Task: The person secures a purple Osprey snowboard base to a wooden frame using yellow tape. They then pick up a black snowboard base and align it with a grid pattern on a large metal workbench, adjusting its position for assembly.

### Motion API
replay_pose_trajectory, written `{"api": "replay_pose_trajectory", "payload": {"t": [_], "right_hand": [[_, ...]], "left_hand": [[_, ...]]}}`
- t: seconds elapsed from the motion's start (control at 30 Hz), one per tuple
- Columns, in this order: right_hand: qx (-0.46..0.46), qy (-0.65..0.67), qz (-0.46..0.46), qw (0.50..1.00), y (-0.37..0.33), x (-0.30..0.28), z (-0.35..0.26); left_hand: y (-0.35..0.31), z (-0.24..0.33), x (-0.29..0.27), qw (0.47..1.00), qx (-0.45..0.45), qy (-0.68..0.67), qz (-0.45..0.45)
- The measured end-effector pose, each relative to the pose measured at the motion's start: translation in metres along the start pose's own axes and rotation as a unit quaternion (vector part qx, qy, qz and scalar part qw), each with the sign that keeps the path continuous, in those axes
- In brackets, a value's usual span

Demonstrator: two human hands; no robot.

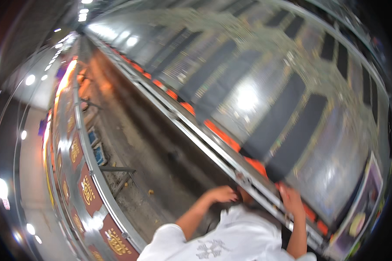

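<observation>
And here we are at the long table (335, 161), sweeping from upper left to lower right of the frame. The right hand (290, 199), low and right of centre, is at the table's near edge, fingers bent by the orange strip (257, 167); whether they grip anything, I can't tell from here. The left hand (223, 194), lower centre, hangs loosely curled beside the metal rail (213, 150), over the aisle floor (170, 174); its grip is hidden too. The nearest dark panel (302, 135) lies flat, right of centre, its lower end just above the right hand. My call on the step: edge-side handling, right hand leading. Any reach onto that panel would call for the right arm crossing the rail, fingers low and light. Over on the left, maroon panels (81, 201) line the rack.
</observation>
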State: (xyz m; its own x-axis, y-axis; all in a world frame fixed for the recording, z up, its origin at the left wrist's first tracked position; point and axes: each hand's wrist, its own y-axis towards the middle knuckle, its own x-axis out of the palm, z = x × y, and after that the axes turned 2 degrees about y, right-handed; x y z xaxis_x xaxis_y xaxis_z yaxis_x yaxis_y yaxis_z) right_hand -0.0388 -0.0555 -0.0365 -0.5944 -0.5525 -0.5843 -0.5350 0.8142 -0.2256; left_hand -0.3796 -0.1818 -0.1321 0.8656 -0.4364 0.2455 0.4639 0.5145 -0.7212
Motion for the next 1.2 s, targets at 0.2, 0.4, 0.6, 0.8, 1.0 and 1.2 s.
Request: {"api": "replay_pose_trajectory", "payload": {"t": [0.2, 0.4, 0.6, 0.8, 1.0, 1.2], "right_hand": [[0.056, 0.060, -0.080, 0.993, 0.022, -0.009, -0.030], [0.145, 0.088, -0.081, 0.982, 0.033, 0.006, -0.030], [0.143, 0.087, -0.097, 0.981, 0.030, 0.002, -0.029], [0.140, 0.113, -0.050, 0.982, 0.028, 0.005, -0.030], [0.202, 0.041, 0.012, 0.978, 0.033, 0.010, -0.040], [0.175, -0.072, 0.126, 0.974, 0.037, 0.029, -0.048]], "left_hand": [[-0.138, 0.170, -0.019, 0.905, 0.252, 0.233, 0.253], [-0.056, 0.208, -0.049, 0.765, 0.330, 0.488, 0.260], [-0.022, 0.205, -0.046, 0.732, 0.268, 0.590, 0.212], [-0.009, 0.211, -0.053, 0.805, 0.220, 0.530, 0.149], [-0.018, 0.233, -0.033, 0.848, 0.125, 0.503, 0.110], [-0.008, 0.221, -0.041, 0.800, 0.167, 0.569, 0.093]]}}
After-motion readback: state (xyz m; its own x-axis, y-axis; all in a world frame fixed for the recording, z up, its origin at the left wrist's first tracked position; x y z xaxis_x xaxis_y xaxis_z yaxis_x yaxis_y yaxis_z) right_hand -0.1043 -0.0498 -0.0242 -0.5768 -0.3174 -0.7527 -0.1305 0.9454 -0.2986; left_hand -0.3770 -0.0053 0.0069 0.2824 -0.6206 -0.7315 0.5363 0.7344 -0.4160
